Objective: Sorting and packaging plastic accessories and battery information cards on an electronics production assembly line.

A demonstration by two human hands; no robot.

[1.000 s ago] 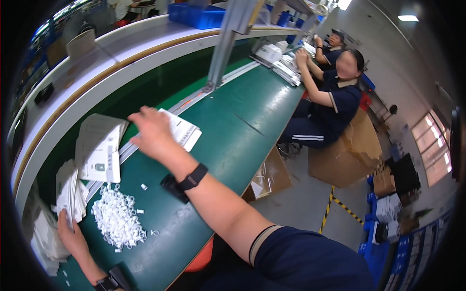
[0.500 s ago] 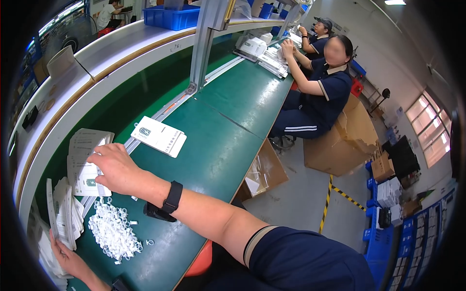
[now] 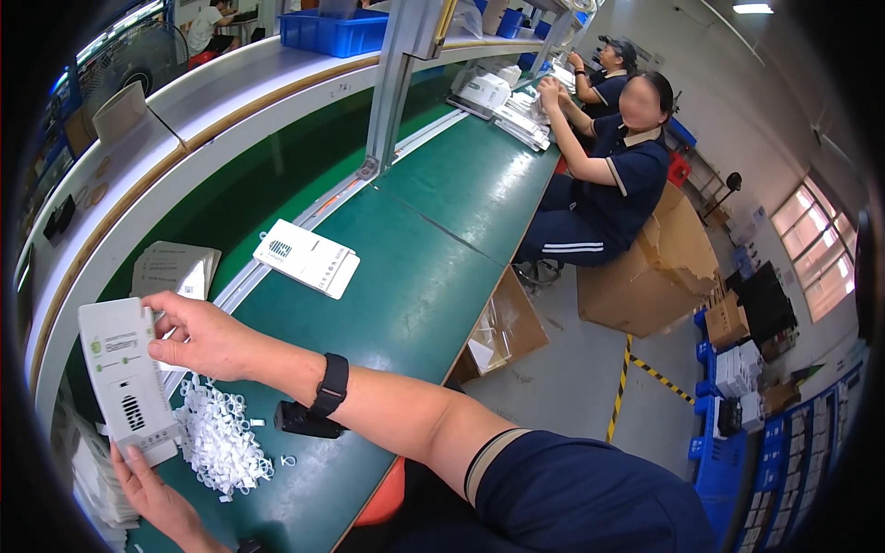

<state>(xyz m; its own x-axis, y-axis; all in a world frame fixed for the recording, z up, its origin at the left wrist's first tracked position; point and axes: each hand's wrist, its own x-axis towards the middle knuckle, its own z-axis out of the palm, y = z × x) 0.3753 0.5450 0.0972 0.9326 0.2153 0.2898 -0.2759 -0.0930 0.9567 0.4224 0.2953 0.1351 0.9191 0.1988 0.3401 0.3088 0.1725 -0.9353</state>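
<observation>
A flat white carton [image 3: 126, 378] with green and black print is held up at the left, over the edge of the green bench. My left hand [image 3: 152, 493] has its fingers closed on the carton's lower end. At its upper right edge my right hand [image 3: 198, 339] grips with thumb and fingers. Whether it is one carton or several together cannot be told. Right beside it lies a heap of small white looped plastic pieces [image 3: 221, 438]. Another pile of flat white cartons [image 3: 175, 267] lies behind my right hand, partly covered by it.
More white printed cartons [image 3: 309, 258] lie on the green bench [image 3: 396, 267] further right. A metal post [image 3: 392, 111] rises at its back. White stacked pieces [image 3: 97, 488] stand at the lower left. Two co-workers [image 3: 608, 175] sit along the bench beside a large cardboard box [image 3: 645, 267].
My right hand has come down from the rear pile onto the carton's upper edge. The carton in my left hand, seen edge-on before, now shows its printed face.
</observation>
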